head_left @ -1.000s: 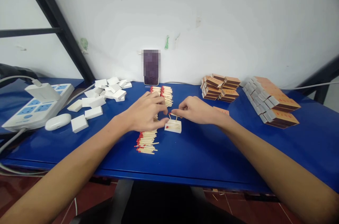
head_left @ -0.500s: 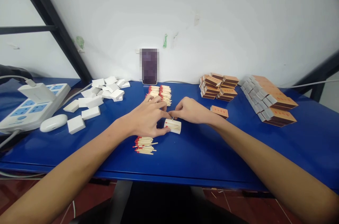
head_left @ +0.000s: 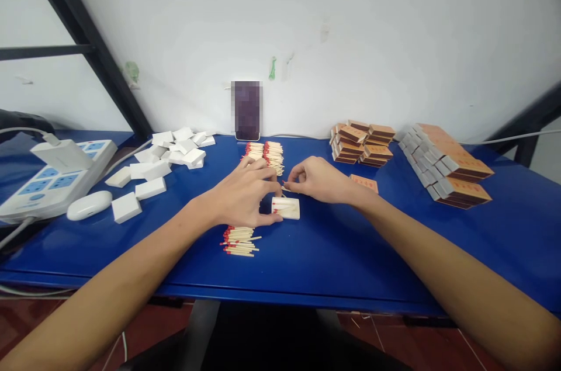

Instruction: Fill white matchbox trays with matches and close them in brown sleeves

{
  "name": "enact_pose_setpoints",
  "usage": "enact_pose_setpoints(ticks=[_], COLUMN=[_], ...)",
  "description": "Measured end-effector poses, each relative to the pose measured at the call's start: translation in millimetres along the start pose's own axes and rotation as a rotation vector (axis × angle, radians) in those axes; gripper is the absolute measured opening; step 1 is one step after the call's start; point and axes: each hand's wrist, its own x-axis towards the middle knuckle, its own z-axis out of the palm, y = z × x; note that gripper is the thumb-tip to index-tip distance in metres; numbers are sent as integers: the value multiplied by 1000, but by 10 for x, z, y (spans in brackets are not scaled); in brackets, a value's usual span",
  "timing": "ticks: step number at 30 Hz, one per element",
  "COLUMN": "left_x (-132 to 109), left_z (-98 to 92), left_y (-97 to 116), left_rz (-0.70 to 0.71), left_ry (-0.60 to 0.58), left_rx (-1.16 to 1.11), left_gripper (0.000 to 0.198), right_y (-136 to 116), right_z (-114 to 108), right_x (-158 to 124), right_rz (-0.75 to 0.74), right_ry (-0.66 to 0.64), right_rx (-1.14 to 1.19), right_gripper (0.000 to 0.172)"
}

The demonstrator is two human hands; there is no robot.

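Observation:
A small white matchbox tray point(head_left: 287, 207) with matches in it lies on the blue table point(head_left: 333, 254). My left hand point(head_left: 245, 193) grips the tray's left end between thumb and fingers. My right hand point(head_left: 318, 179) hovers just behind the tray, its fingertips pinched on a match or two. A loose heap of red-tipped matches point(head_left: 239, 241) lies in front of my left hand. Another bundle of matches point(head_left: 268, 155) lies behind it.
White empty trays point(head_left: 162, 160) are scattered at the left, beside a power strip point(head_left: 48, 181) and a white earbud case point(head_left: 89, 205). Orange matchbox sleeves point(head_left: 363, 143) and a longer stacked row point(head_left: 447, 166) sit at the right. One sleeve point(head_left: 364, 183) lies by my right wrist. A phone point(head_left: 247, 110) leans on the wall.
My right hand lowered matches into the tray, then lifted slightly back. My left hand closed tighter on the tray's left end. The sticking-up matches now lie flat.

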Motion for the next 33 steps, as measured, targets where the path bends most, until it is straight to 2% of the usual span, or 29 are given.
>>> enact_pose_setpoints(ticks=[6, 11, 16, 20, 28, 33], left_x=[-17, -33, -25, -14, -6, -7], left_z=[-59, -51, -46, -52, -65, -67], left_y=[-15, -15, 4, 4, 58, 85], left_rz=[104, 123, 205, 247, 176, 160], left_ry=[77, 65, 141, 177, 8, -4], left_rx=[25, 15, 117, 202, 83, 62], left_gripper=[33, 32, 30, 28, 36, 46], right_y=[-37, -59, -71, -31, 92, 100], right_z=[47, 69, 19, 5, 61, 38], right_x=[-8, -6, -24, -19, 42, 30], right_rz=[-73, -67, -80, -93, -85, -71], right_ry=[-15, -69, -167, -169, -57, -48], right_rx=[0, -20, -7, -25, -20, 5], right_gripper=[19, 17, 13, 15, 18, 23])
